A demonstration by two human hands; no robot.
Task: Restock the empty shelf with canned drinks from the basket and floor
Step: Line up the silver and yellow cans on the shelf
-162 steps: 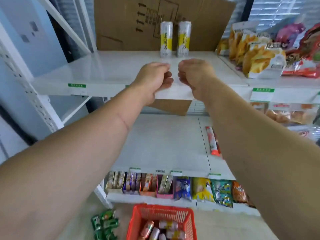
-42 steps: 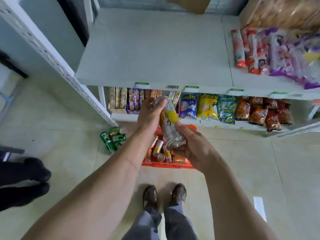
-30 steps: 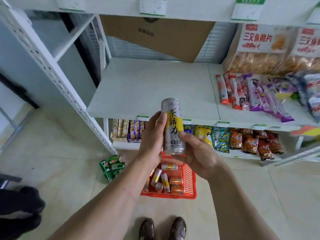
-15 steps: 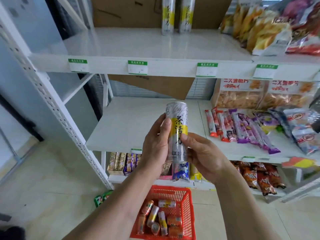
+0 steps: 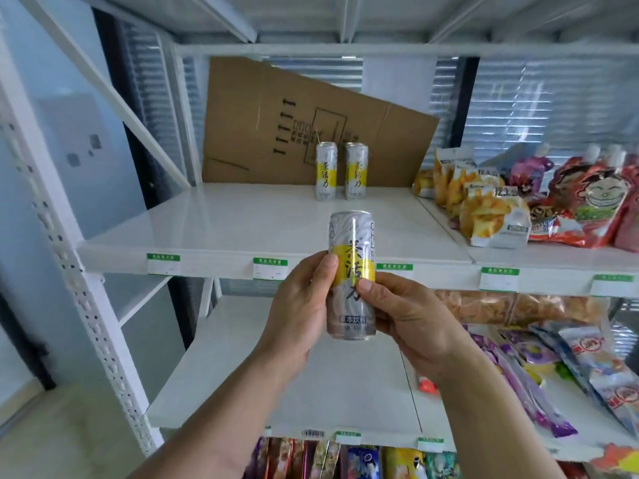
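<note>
I hold a tall silver can with a yellow band (image 5: 351, 250) upright in front of the white shelf (image 5: 242, 233). My left hand (image 5: 301, 312) grips its left side and my right hand (image 5: 411, 319) grips its right side and lower part. At the back of the same shelf two matching cans (image 5: 340, 171) stand side by side, in front of a leaning cardboard sheet (image 5: 304, 126). The can in my hands is level with the shelf's front edge, below and in front of those two. The basket and the floor cans are out of view.
Snack bags (image 5: 491, 209) fill the shelf section to the right. A lower white shelf (image 5: 276, 375) carries long purple packets (image 5: 518, 371) on its right. A perforated white upright (image 5: 86, 305) and a diagonal brace (image 5: 114, 95) stand at the left.
Both hands lifted the can from over the basket up to the top shelf's front edge. My view rose with it, so the basket and floor dropped out of sight.
</note>
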